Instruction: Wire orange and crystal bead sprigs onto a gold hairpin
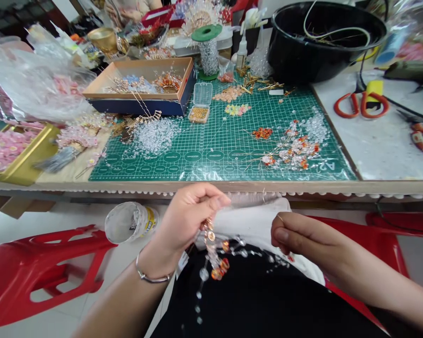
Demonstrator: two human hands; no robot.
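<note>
My left hand (190, 213), with a silver bangle on the wrist, is closed in a pinch on a beaded ornament (215, 256) of clear, orange and gold beads that dangles over my lap. My right hand (296, 237) is closed too, pinching a thin wire (279, 217) at its fingertips, a short way right of the ornament. Both hands hover below the table's front edge, above a white cloth (254, 220) on my black clothing.
A green cutting mat (215, 141) holds piles of clear and orange beads, a beaded spray (296, 150) and a small bead box (199, 113). A cardboard tray (141, 82), black bowl (324, 42), red scissors (361, 104), plastic cup (130, 221) and red stools (38, 272) surround me.
</note>
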